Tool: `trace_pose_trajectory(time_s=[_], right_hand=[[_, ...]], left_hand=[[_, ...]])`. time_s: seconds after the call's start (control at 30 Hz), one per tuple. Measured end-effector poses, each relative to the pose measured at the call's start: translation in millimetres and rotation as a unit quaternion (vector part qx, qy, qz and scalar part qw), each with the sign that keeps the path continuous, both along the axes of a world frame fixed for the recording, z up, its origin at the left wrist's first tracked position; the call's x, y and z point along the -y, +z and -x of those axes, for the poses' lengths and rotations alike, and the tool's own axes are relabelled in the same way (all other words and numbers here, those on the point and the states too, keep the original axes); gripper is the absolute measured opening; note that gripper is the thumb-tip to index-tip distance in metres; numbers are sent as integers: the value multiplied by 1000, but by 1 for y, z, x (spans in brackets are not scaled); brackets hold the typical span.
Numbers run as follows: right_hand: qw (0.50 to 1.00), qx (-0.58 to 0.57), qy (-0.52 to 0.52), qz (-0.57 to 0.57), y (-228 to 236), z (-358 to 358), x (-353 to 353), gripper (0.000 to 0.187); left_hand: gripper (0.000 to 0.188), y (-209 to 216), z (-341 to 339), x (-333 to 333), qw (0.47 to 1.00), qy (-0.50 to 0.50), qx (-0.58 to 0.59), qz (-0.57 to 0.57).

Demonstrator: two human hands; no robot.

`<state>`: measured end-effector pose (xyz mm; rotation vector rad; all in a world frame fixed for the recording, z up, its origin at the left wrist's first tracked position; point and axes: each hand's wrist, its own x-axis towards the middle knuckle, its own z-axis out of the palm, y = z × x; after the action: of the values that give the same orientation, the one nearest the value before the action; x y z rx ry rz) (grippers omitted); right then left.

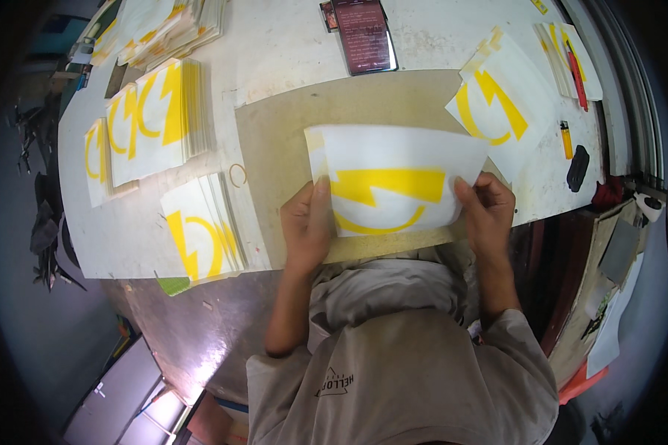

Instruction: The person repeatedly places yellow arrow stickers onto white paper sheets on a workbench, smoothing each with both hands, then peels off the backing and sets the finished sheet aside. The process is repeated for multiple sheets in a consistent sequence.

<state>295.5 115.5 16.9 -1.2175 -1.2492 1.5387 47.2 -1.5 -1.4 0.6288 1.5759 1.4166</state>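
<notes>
A white sheet with a yellow printed shape [393,189] is held up above the table's front edge, its far edge curving. My left hand [306,226] grips its left side, thumb on top and fingers underneath. On the right side my right hand [488,211] pinches the sheet between thumb and bent fingers. Beneath it lies a beige mat [274,152] on the white table. Near my left hand is a fanned stack of similar printed sheets [204,226]. Beyond my right hand more printed sheets [501,104] lie at an angle.
Bigger stacks of printed sheets [159,119] stand at the left, with another pile [174,33] behind. A phone [365,37] lies at the back. Toward the right are a red cutter or pen [576,78], a yellow lighter [566,141] and a black object [578,169]. A rubber band [237,176] lies left.
</notes>
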Motion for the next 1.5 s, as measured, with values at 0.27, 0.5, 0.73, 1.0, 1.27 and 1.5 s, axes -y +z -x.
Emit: trace_pose_trajectory(time_s=[0.27, 0.5, 0.73, 1.0, 1.27, 1.5], right_hand=[[993, -20, 114, 34, 6, -27, -13, 11], [951, -138, 167, 219, 1, 12, -24, 34], [911, -135, 231, 314, -9, 9, -34, 34], [947, -155, 276, 44, 4, 14, -29, 59], [979, 59, 194, 24, -12, 37, -29, 41], [978, 118, 172, 4, -17, 44, -28, 37]], left_hand=[[19, 2, 4, -1, 998, 30, 55, 1], [32, 0, 7, 15, 975, 124, -184, -29], [37, 6, 20, 26, 985, -19, 173, -8], [68, 15, 33, -12, 923, -87, 344, -151], [92, 6, 5, -6, 998, 53, -24, 20], [39, -2, -29, 3, 762, -63, -631, -133]])
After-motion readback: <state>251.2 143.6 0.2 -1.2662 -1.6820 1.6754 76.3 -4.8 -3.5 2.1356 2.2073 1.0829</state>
